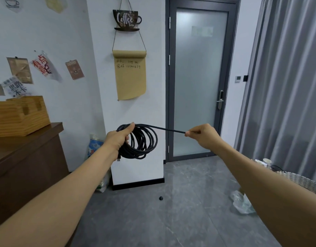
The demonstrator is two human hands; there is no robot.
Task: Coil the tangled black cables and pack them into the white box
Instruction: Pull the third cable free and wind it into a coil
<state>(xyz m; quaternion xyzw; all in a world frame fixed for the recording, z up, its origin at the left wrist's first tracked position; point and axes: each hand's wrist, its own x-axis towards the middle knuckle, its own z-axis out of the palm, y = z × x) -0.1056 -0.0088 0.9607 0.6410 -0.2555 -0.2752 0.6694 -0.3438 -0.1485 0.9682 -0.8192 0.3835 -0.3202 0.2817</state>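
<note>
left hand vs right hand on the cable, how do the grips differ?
The left hand wraps its whole fist round the bundled loops of the black cable; the right hand only pinches a single strand at its fingertips. The left hand carries the hanging coil; the right hand holds the free length taut, out to the side. Both are raised at about the same height.

Light: soft, even, indoor, bright.
Glare: faint sheen on floor (180, 202), lower centre.
Distortion: wide-angle bowing at frame edges.
</note>
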